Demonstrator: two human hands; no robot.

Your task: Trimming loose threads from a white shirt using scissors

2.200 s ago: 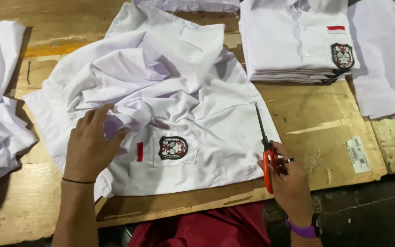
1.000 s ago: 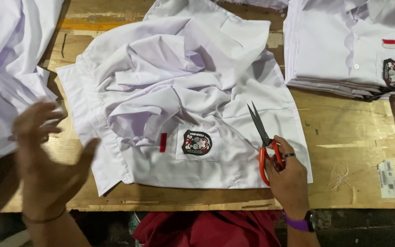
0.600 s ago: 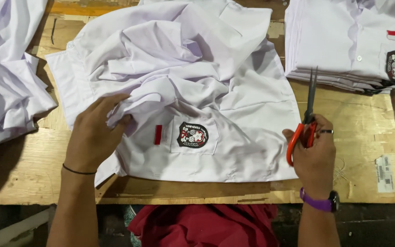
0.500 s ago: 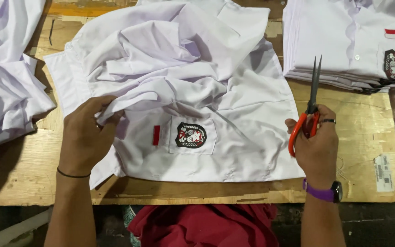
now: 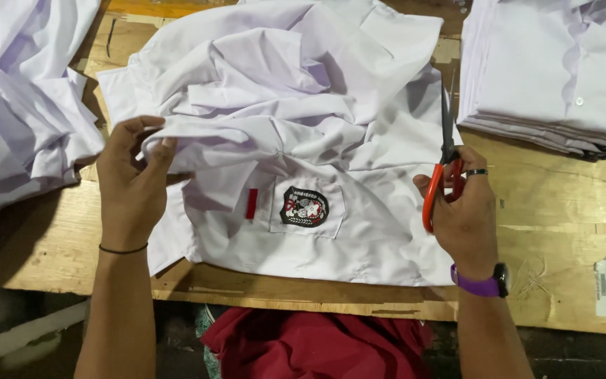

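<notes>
White cotton shirt lies crumpled, pocket badge facing up. Left hand, left of badge, pinches a fabric fold. Right hand, right of badge, grips orange-handled scissors, blades together. No cut visible; trimming apparently pending.

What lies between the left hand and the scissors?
In the head view, the crumpled white shirt with its badge pocket lies between the left hand and the scissors.

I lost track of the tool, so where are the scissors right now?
In the head view the scissors are in the right hand, at the right edge of the crumpled white shirt, blades pointing away, left of the folded shirt stack.
</notes>
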